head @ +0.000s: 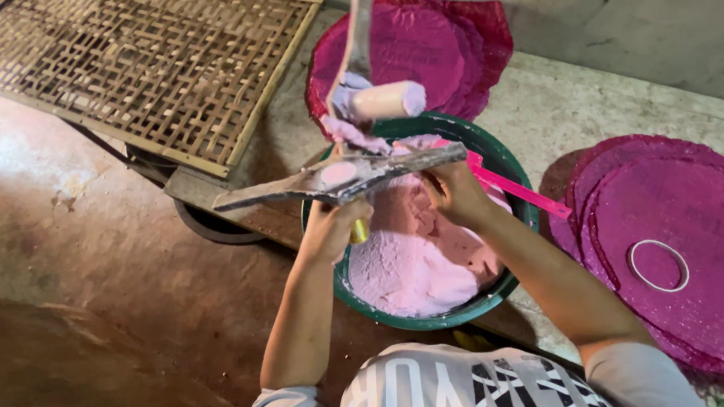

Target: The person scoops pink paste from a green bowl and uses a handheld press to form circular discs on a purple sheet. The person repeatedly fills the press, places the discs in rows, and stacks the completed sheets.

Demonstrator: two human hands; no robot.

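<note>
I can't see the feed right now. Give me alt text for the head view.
Both hands work over a green basin of pale pink powder: the left hand grips a yellow-handled, powder-caked tool, the right hand steadies its far end. Stacks of magenta discs lie to the right and behind, a woven bamboo tray upper left.

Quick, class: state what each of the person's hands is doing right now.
Left hand: closed around the yellow handle of a paint roller.
Right hand: closed, gripping the flat grey metal blade above the green basin.

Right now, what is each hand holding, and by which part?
Left hand grips the paint roller by its yellow handle end. Right hand holds the flat grey scraper near one end.
</note>
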